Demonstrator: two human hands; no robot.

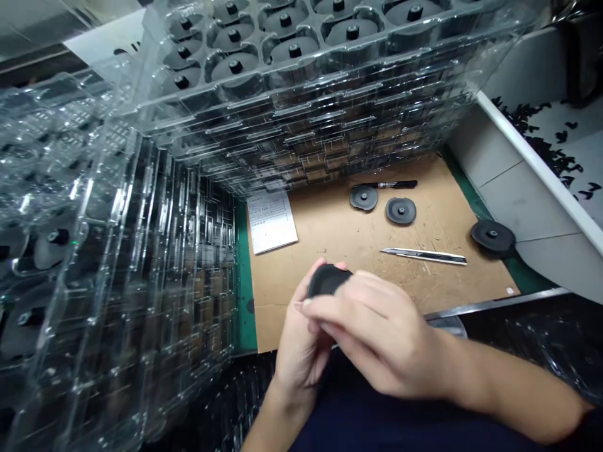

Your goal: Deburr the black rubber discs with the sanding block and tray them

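Observation:
Both hands meet near the front edge of a brown cardboard sheet (343, 238). My left hand (299, 348) cups a black round rubber part (327, 279) from below, fingers curled round it. My right hand (377, 333) lies over the left, fingers pressed on the same part, so most of the part is hidden. Three similar dark discs lie on the bench: two side by side (363, 197) (401, 210) farther back, one (492, 236) at the right edge of the cardboard.
Tall stacks of clear plastic trays (141, 251) holding black discs rise at the left and at the back (301, 94). A utility knife (424, 255), a black pen (393, 184) and a printed paper slip (271, 221) lie on the cardboard. A white bin (532, 157) with small black pieces stands right.

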